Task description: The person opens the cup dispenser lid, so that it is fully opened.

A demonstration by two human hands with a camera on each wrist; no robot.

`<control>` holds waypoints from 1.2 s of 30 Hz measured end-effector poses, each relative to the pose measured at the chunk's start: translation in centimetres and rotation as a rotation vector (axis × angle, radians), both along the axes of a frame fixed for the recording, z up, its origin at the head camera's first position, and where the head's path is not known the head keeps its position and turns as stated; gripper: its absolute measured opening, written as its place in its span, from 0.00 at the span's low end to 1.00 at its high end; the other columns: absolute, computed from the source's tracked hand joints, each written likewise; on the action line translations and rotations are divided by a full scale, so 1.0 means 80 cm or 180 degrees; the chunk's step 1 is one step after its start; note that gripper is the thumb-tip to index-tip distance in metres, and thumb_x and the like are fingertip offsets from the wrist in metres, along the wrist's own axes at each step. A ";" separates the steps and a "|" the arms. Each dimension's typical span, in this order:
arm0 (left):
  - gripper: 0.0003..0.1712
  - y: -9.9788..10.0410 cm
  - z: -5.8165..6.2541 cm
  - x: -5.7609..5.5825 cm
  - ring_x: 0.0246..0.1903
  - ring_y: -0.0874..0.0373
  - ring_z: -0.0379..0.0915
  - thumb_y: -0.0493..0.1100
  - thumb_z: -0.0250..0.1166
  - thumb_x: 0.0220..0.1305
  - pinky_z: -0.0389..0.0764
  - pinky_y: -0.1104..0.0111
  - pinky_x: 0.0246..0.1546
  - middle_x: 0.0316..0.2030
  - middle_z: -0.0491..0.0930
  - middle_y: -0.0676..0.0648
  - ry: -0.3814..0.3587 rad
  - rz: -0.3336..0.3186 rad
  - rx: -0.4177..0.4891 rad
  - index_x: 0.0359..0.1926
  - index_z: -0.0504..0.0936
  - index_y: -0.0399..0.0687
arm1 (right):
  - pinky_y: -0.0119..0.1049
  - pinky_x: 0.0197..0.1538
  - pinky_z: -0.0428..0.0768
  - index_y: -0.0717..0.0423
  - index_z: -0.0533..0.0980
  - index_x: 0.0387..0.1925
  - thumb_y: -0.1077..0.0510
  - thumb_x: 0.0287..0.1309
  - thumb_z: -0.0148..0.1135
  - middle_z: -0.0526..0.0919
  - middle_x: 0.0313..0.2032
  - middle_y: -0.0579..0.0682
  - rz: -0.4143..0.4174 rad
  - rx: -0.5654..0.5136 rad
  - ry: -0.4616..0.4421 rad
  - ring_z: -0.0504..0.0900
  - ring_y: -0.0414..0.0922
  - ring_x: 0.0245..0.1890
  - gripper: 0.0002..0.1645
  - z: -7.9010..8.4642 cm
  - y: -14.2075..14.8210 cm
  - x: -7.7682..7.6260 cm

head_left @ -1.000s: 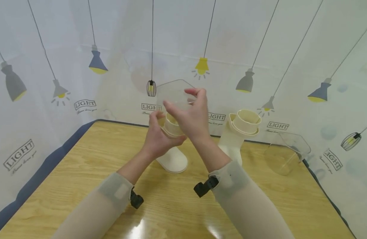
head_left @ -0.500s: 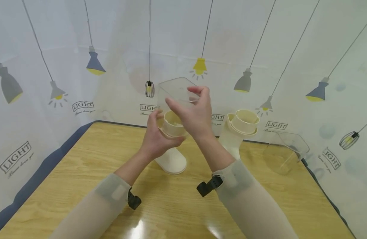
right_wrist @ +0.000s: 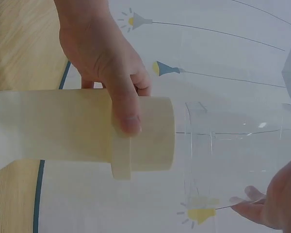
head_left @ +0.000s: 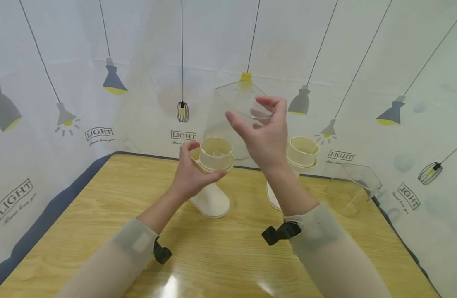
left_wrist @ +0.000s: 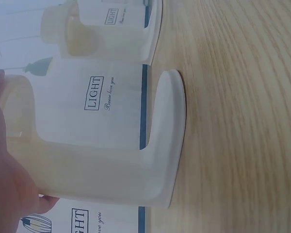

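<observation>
A cream plastic stand (head_left: pixel 215 159) with a round collar and a long flat foot stands on the table. My left hand (head_left: pixel 191 176) grips it just below the collar, thumb at the front; in the left wrist view its white foot (left_wrist: pixel 167 141) lies on the wood. Raised above and right of the collar is a clear plastic container (head_left: pixel 224 120). My right hand (head_left: pixel 267 138) holds it from the right, fingers curled over its rim. In the right wrist view a small gap shows between the container's narrow end (right_wrist: pixel 189 155) and the collar (right_wrist: pixel 155 136).
Behind my right forearm stands a second cream stand (head_left: pixel 302 153) of the same kind. Farther right, a second clear container (head_left: pixel 351 190) rests on the wooden table (head_left: pixel 213 256) near its back edge. A white curtain (head_left: pixel 146 54) printed with lamps hangs behind.
My right hand has lifted the clear container up and to the right, off the stand's collar. The left hand has kept its grip on the stand.
</observation>
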State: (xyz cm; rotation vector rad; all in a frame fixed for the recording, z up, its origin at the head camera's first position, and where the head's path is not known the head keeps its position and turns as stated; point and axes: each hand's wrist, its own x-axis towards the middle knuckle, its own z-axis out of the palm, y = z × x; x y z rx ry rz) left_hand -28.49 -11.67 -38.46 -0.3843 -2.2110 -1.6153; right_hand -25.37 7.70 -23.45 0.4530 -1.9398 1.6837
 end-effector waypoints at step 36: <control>0.69 -0.033 0.004 -0.008 0.71 0.44 0.65 0.54 0.87 0.54 0.72 0.45 0.75 0.74 0.65 0.38 -0.0508 -0.0140 0.0063 0.87 0.53 0.47 | 0.27 0.52 0.89 0.49 0.71 0.58 0.72 0.55 0.79 0.74 0.68 0.49 -0.0130 -0.0467 0.0153 0.84 0.49 0.62 0.36 0.008 0.186 0.057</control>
